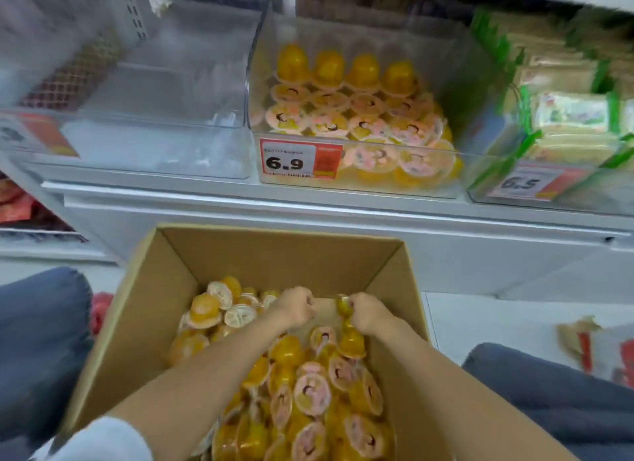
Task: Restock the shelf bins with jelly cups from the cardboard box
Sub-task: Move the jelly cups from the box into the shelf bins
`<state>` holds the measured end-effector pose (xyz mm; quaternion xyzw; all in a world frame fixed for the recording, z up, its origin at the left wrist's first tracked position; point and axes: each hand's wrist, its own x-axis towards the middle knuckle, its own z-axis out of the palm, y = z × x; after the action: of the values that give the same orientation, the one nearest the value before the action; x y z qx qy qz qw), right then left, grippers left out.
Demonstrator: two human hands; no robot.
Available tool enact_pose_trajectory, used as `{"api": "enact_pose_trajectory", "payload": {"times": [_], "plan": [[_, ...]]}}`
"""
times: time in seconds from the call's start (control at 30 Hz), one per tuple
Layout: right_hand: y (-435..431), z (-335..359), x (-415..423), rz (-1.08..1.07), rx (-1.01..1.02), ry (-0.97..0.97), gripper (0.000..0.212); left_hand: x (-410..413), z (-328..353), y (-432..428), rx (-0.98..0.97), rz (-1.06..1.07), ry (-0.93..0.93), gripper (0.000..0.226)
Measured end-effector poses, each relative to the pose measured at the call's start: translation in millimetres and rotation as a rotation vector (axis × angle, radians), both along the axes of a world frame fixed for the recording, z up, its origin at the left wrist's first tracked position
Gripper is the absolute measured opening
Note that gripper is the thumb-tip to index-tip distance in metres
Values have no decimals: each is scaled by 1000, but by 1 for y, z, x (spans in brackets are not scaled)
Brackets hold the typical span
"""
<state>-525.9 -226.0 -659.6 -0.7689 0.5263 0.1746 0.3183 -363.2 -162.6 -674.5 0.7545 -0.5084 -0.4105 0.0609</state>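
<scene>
The transparent bin (154,124) stands at the left end of the shelf (206,190). Just beside it, the middle bin (459,124) holds stocked cups (346,112) in rows behind a price tag (297,161) reading 6.9. The right bin (480,186) holds green-edged packets (569,124).

Below the shelf edge, the cardboard box (274,251) stands open with loose jelly cups (310,395) heaped inside.

The left hand (295,306) is near the box's far wall with its fingers curled; what it pinches cannot be told. The right hand (368,312), just beside it, curls round a single orange cup (343,304).
</scene>
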Motion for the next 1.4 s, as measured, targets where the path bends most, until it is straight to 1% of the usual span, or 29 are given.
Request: {"api": "enact_pose_trajectory", "payload": {"times": [0.07,0.1,0.13,0.17,0.23,0.3,0.4,0.5,0.53,0.6,0.67,0.7,0.73,0.8,0.83,0.87,0.93,1.0,1.1,1.13,1.2,1.23,1.3,1.33,1.4], "plan": [[8,-34,-3,-7,94,81,26,-5,-38,5,117,44,40,12],[13,-51,-6,-40,120,104,24,-10,-54,6,158,54,40,20],[17,-71,-10,-80,144,123,25,-15,-68,7,189,70,29,35],[22,-83,-13,-130,149,138,30,-20,-80,7,206,89,15,44],[31,-100,-20,-243,177,137,42,-31,-95,2,214,107,-4,45],[37,-109,-23,-328,178,116,50,-39,-100,-8,238,123,24,44],[41,-121,-23,-422,141,43,55,-48,-99,-20,367,136,199,39],[42,-124,-20,-519,109,-33,53,-50,-100,-22,463,289,370,38],[42,-125,-21,-528,98,-42,51,-49,-103,-21,460,348,393,38],[42,-124,-21,-519,93,-44,50,-47,-105,-17,422,494,416,29],[42,-124,-21,-533,98,-53,49,-45,-109,-14,380,557,390,21],[42,-123,-20,-539,108,-59,48,-45,-110,-13,386,532,393,23],[42,-124,-20,-536,119,-74,48,-47,-109,-12,399,498,412,30],[42,-126,-19,-515,158,-93,47,-51,-103,-13,432,494,504,54],[42,-126,-18,-505,173,-98,47,-53,-101,-14,448,504,535,59],[42,-129,-19,-500,172,-109,47,-54,-101,-17,451,502,534,59],[42,-134,-20,-524,165,-124,49,-55,-104,-21,479,492,521,53],[43,-139,-21,-556,143,-140,50,-53,-110,-23,485,529,510,45],[44,-144,-21,-592,100,-153,49,-50,-120,-25,424,678,555,16],[44,-146,-22,-604,93,-160,48,-49,-120,-25,421,725,567,16],[44,-148,-22,-605,85,-154,48,-48,-120,-24,441,749,585,26],[43,-147,-21,-601,77,-140,47,-47,-119,-23,443,734,586,34],[41,-138,-16,-610,36,-136,43,-45,-114,-23,406,717,587,48],[37,-130,-13,-611,12,-147,43,-44,-108,-25,370,712,592,49],[30,-108,-7,-587,-27,-178,46,-37,-86,-27,288,701,601,43]]}}
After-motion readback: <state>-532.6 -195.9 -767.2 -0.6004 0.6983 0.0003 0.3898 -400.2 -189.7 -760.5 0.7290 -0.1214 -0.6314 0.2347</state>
